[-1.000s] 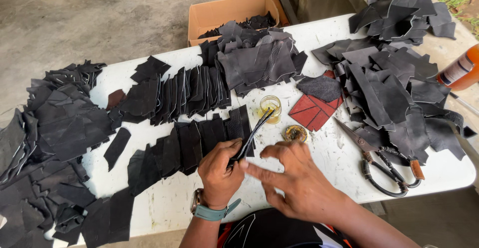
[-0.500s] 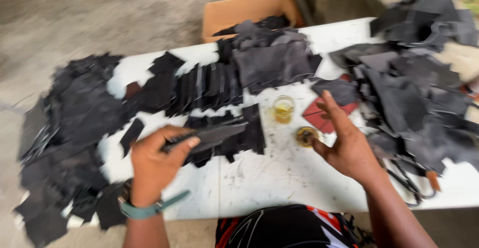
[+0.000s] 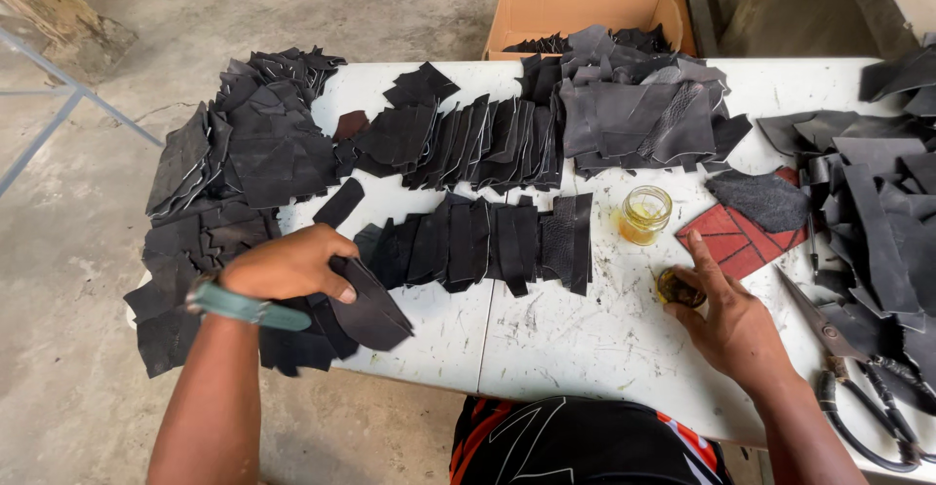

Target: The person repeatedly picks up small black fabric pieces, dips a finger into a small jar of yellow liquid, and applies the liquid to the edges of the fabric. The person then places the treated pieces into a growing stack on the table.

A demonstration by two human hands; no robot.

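Leather piece [image 3: 369, 311], black and roughly pointed at its lower end, lies at the near left of the white table [image 3: 585, 349], and the left hand [image 3: 288, 266] is closed on its upper edge, fingers curled over the top and thumb tucked against it. The piece sits at the left end of a fanned row of black leather strips [image 3: 487, 241], overlapping its neighbour there. To set it well, I judge the hand should keep the piece flat and slide it so its edge overlaps the next strip by the same margin as the others, pressing down lightly so it does not curl or drag the row out of line.

The right hand [image 3: 736, 324] rests palm down on the table, fingers loosely apart, with the forefinger and thumb touching a small round tin [image 3: 680, 288]; I cannot tell whether it grips the tin or only steadies it. Just beyond stands a small glass jar [image 3: 644, 214] of yellowish liquid, and beside that a red stitched leather panel [image 3: 733, 239]. Keeping the tin steady and away from the row seems wise, since a spill would mark the leather. Large scissors [image 3: 858, 368] lie to the right, near the heaped offcuts [image 3: 887, 202].
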